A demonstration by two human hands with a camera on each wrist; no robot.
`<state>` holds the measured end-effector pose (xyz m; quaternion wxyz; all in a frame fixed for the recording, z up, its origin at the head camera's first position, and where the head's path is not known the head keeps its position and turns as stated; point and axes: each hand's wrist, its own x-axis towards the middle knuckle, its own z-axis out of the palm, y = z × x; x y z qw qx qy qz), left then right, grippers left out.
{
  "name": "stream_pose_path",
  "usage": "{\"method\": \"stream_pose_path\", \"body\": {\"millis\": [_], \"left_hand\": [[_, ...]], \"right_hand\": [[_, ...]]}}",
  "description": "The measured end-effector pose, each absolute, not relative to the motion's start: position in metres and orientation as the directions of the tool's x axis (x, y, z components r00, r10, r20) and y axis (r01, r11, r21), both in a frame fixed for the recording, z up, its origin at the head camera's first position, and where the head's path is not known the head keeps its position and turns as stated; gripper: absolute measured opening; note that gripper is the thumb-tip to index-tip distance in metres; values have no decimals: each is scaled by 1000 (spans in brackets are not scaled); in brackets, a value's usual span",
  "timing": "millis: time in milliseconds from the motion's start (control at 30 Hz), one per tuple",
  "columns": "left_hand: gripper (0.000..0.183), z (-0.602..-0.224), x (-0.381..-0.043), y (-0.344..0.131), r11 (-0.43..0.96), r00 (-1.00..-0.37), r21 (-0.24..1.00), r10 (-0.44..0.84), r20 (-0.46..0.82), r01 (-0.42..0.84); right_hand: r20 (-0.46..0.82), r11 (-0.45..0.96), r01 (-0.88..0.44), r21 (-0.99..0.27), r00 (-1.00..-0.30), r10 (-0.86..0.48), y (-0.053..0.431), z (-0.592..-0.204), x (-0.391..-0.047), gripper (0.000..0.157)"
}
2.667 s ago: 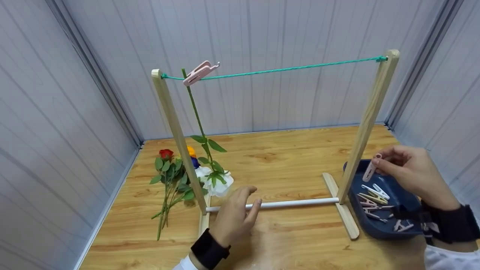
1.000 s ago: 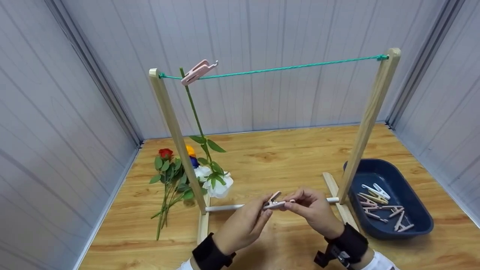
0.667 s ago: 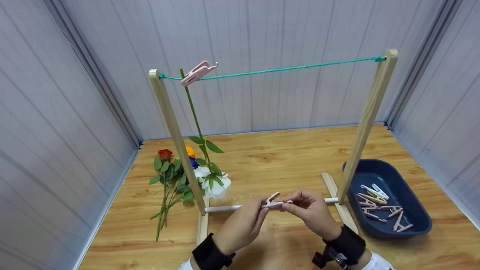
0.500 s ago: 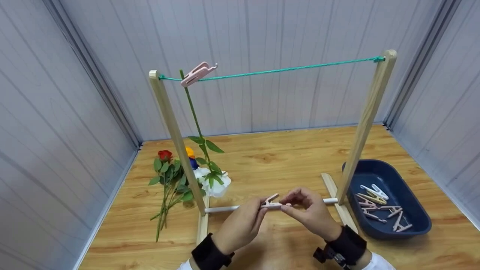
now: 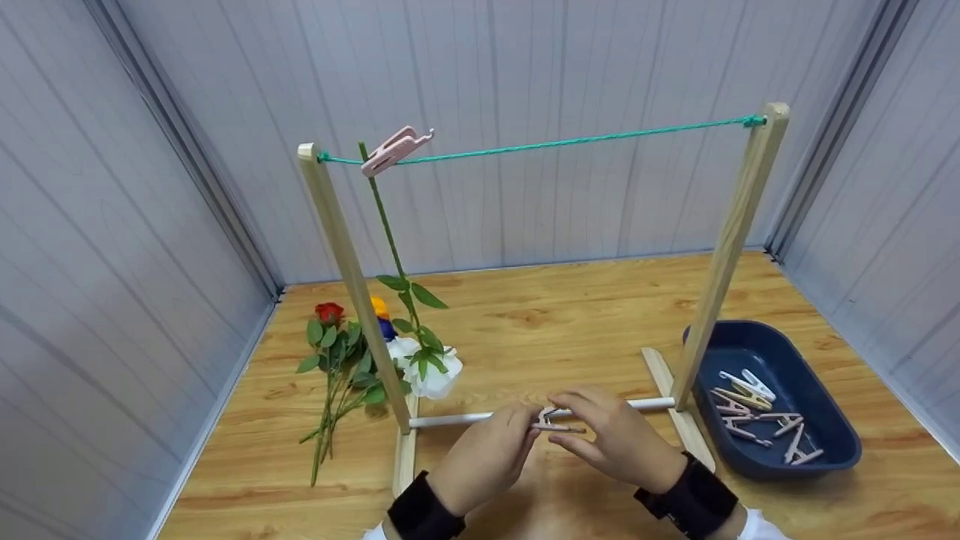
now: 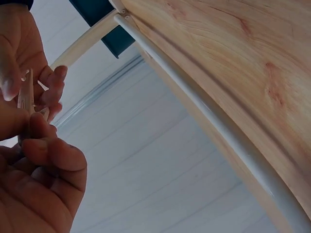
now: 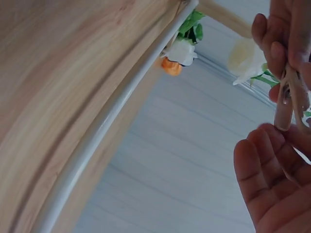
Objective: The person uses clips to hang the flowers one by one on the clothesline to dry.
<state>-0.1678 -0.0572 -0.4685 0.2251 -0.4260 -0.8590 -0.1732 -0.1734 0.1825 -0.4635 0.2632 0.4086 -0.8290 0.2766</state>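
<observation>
Near the white rod, in the head view, my left hand (image 5: 491, 450) pinches a pale pink clothespin (image 5: 561, 428) by one end. Thumb and fingers of my right hand (image 5: 611, 435) are spread around its other end. The right wrist view shows those right fingers (image 7: 248, 158) loosely bent, fingertips right at the clothespin (image 7: 283, 114). Another pink clothespin (image 5: 391, 152) holds a green stem on the teal cord (image 5: 555, 142). From that stem a white flower (image 5: 435, 375) hangs head down.
Wooden posts (image 5: 731, 255) carry the cord, with a white rod (image 5: 450, 420) joining them low down. Left of the frame lie several flowers, among them a red rose (image 5: 328, 313). A dark blue tub (image 5: 814, 375) on the right contains several clothespins (image 5: 750, 386).
The right hand brought the clothespin from above the tub to the centre, where the left hand took one end. Since then the right fingers have loosened and spread around the other end.
</observation>
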Motion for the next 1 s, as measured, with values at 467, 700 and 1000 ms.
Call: {"method": "stream_pose_path", "body": {"millis": [467, 700, 1000], "left_hand": [[17, -469, -166, -55, 606, -550, 51, 680, 485, 794], [19, -470, -168, -55, 603, -573, 97, 679, 459, 792], [26, -469, -169, -55, 606, -619, 195, 643, 451, 771]], "right_hand": [[581, 618, -775, -132, -566, -585, 183, -465, -171, 29], [580, 602, -793, -90, -534, -616, 183, -469, -174, 25], [650, 570, -822, -4, -435, -623, 184, -468, -175, 24]]}}
